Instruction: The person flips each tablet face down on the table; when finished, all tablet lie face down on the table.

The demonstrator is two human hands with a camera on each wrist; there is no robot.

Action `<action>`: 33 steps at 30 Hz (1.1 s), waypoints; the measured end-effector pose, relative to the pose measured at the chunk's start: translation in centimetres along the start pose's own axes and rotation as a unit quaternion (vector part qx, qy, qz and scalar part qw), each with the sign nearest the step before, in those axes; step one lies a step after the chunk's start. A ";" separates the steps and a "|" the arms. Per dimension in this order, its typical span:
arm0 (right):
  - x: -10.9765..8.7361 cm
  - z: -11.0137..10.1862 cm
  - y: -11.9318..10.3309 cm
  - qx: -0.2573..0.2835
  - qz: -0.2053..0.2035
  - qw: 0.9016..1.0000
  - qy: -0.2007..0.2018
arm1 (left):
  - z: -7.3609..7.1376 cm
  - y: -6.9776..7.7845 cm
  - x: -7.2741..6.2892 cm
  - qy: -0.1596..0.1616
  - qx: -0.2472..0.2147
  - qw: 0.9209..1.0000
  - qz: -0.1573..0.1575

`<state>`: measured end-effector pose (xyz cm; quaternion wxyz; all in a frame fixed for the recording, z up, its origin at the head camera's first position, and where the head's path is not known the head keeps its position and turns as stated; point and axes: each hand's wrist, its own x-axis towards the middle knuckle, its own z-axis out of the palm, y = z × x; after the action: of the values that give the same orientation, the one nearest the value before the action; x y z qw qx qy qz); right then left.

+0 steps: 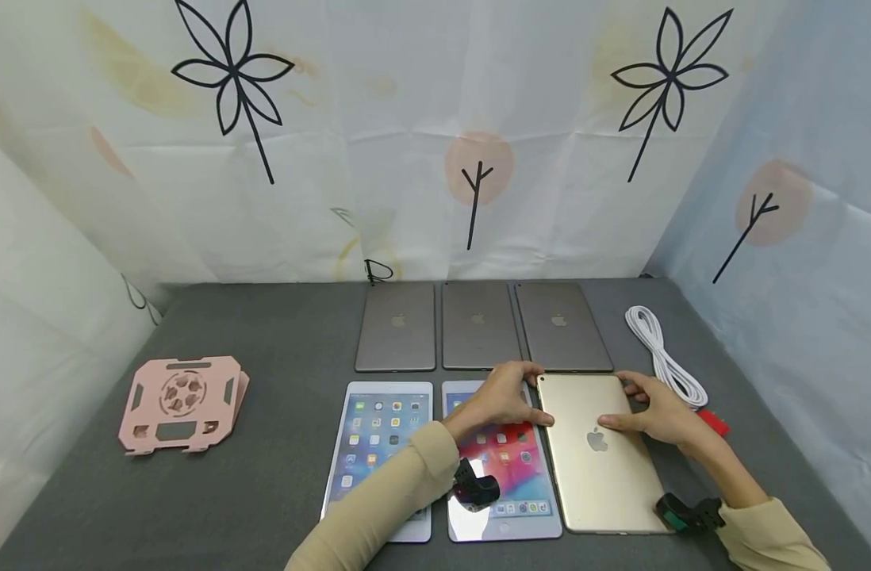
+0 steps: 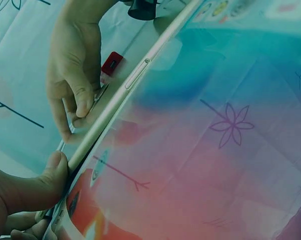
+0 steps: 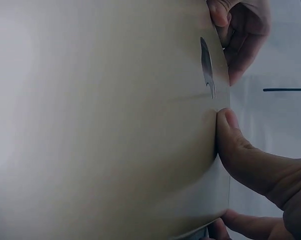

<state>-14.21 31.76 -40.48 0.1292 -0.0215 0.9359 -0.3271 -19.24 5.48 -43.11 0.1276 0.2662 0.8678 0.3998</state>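
A gold tablet [image 1: 592,476] with an apple logo lies back side up at the right end of the front row. My left hand [image 1: 503,396] grips its upper left corner, thumb along the left edge and fingers at the top. On the other side, my right hand [image 1: 657,412] holds the upper right part, its thumb flat on the back near the logo. The right wrist view shows that thumb [image 3: 230,132] pressed on the gold back. Left of the gold tablet lies a white tablet [image 1: 507,507], screen lit and partly covered by my left hand and wrist.
Another lit white tablet [image 1: 378,428] lies further left, partly under my left sleeve. Three grey tablets [image 1: 396,341] lie face down in the back row. A coiled white cable [image 1: 664,357] with a red plug [image 1: 714,422] is at right, a pink stand [image 1: 182,404] at left.
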 end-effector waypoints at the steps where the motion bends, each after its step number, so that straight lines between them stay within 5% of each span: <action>1: 0.0 0.0 0.0 -0.002 -0.001 1.000 -0.002 | 0.0 0.1 0.0 0.000 0.008 1.000 0.002; 18: 0.2 -0.2 0.7 0.011 -0.005 1.000 -0.011 | 0.6 0.8 0.2 0.000 0.133 0.991 0.000; 33: 0.0 -0.3 0.6 -0.004 -0.006 1.000 -0.010 | 0.4 0.8 0.1 -0.016 0.160 0.987 0.019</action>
<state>-14.24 32.38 -40.60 0.1363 -0.0308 0.9357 -0.3239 -18.89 6.17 -42.77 0.0893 0.3060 0.9130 0.2544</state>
